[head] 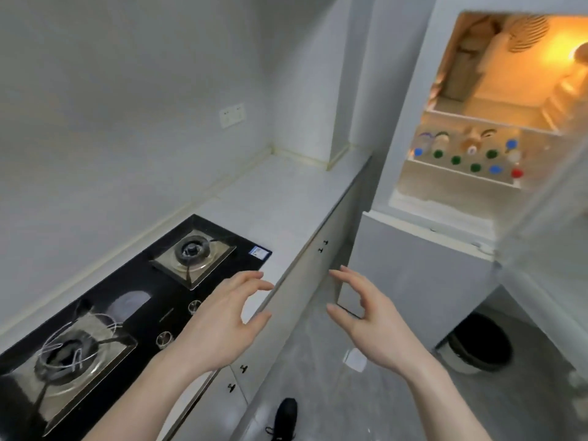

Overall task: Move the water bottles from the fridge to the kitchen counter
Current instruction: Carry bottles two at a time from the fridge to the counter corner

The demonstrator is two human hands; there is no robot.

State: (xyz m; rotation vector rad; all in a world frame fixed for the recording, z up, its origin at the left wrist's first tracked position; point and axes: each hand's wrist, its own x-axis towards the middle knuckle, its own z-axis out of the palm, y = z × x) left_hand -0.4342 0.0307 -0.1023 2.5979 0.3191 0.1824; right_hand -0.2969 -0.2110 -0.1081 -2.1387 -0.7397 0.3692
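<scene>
The fridge stands open at the right, lit inside. Several water bottles with green, blue and red caps stand on its lower shelf. The white kitchen counter runs along the left, between the hob and the fridge, with no bottle on it. My left hand hovers over the counter's front edge, fingers apart, holding nothing. My right hand floats over the floor in front of the cabinets, fingers curled but apart, also with nothing in it. Both hands are well short of the bottles.
A black two-burner gas hob fills the near counter. White cabinet doors hang below the counter edge. A black bin sits on the grey floor beside the fridge. A wall socket is above the counter. A dark shoe shows below.
</scene>
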